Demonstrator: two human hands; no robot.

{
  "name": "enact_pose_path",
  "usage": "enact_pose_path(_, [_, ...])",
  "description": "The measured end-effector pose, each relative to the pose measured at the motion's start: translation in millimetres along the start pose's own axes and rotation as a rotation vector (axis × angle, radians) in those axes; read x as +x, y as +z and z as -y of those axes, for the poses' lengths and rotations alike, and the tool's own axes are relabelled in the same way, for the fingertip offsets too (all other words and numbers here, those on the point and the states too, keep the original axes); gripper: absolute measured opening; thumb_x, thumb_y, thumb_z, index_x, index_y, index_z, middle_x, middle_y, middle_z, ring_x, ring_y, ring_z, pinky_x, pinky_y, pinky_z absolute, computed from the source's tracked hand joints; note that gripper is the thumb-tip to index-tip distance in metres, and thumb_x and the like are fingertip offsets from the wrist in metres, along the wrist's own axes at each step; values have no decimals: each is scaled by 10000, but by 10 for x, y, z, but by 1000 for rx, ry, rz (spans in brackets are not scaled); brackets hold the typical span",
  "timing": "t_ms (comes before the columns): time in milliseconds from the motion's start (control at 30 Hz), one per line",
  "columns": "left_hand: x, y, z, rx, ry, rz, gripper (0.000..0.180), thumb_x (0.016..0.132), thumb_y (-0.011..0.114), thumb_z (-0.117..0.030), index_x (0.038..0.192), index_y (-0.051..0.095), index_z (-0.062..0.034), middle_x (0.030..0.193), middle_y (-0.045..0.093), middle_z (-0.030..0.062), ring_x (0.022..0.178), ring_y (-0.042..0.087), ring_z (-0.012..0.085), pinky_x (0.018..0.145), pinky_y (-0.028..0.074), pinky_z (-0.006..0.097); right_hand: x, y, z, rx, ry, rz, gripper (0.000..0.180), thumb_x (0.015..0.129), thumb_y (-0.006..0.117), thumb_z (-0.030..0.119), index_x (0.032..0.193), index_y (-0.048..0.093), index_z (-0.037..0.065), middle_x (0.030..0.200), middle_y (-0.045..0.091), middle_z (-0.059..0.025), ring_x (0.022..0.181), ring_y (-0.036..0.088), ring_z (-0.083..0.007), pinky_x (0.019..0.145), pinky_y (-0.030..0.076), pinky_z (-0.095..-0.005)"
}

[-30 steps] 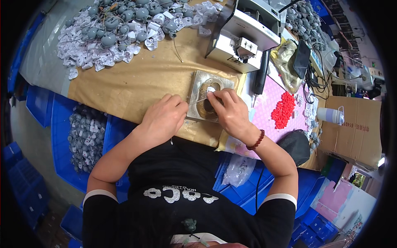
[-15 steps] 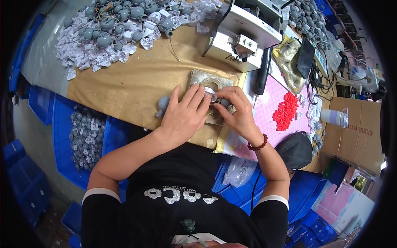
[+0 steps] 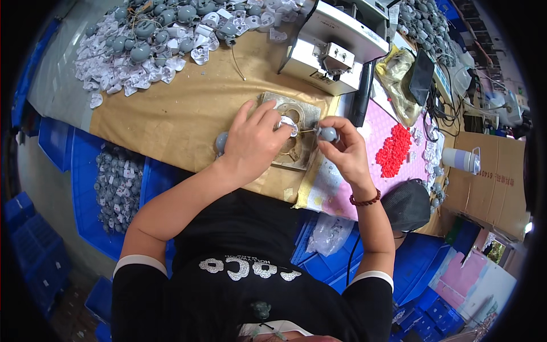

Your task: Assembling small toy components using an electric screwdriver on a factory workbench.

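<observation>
A flat metal fixture block (image 3: 309,114) with rounded recesses lies on the bench in front of me. In it sits a small white plastic part (image 3: 290,124), which the thumb and fingertips of my left hand (image 3: 250,142) grip at its left side. My right hand (image 3: 350,154) pinches a grey ball-shaped part (image 3: 328,134) between thumb and fingers, just off the fixture's right edge. A short thin wire (image 3: 307,131) runs between the white part and the grey ball. Another grey ball part (image 3: 221,142) rests beside my left hand, partly hidden by it.
A heap of grey balls and white parts (image 3: 137,54) covers the far left. A white machine (image 3: 325,68) stands beyond the fixture. To the right are a black screwdriver-like tool (image 3: 360,100), red pieces (image 3: 393,153) and a cup (image 3: 458,161). A blue bin (image 3: 91,211) stands below left.
My right hand has moved right with the grey ball, away from the white part, and the wire now shows between them. My left hand stays at the fixture, its fingers drawn slightly left.
</observation>
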State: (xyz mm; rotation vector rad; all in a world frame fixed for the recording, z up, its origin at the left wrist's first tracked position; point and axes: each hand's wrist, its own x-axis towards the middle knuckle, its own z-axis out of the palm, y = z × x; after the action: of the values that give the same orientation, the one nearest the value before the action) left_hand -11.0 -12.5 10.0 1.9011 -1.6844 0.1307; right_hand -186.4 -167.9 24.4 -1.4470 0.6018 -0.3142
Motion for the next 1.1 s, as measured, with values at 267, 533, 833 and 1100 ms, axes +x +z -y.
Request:
enact_pose_path(267, [-51,70,23,-45,12,-83,75,791,635,-103,846,677,-74,925,618,81,1091,613,276,961,469,481,269,90,4,375,158,179,363,874,717,-36,1211,583,-11,1000,656,-51,782,624,-104,662,536,-246])
enact_pose_path(533, [-77,82,57,-126,-24,-124,129,756,760,-66,869,700,-80,914,646,42,1059,663,289,888,512,425,385,355,125,-522,2,-38,245,852,802,145,959,679,-38,736,689,-53,624,603,-89,564,496,-260])
enact_pose_path(833, [75,-15,58,-207,-122,-29,254,766,759,-112,1002,669,-85,981,626,55,1047,630,285,867,498,421,355,398,-87,-605,-135,-179,274,814,826,167,962,650,19,707,639,-55,583,574,-149,550,476,-299])
enact_pose_path(1100, [192,-31,52,-128,-147,113,333,758,740,-94,1073,635,-72,996,608,70,1007,594,277,868,463,408,630,-204,72,-739,-549,-633,287,908,679,72,1180,623,-2,1036,621,-122,774,604,-183,643,498,-300])
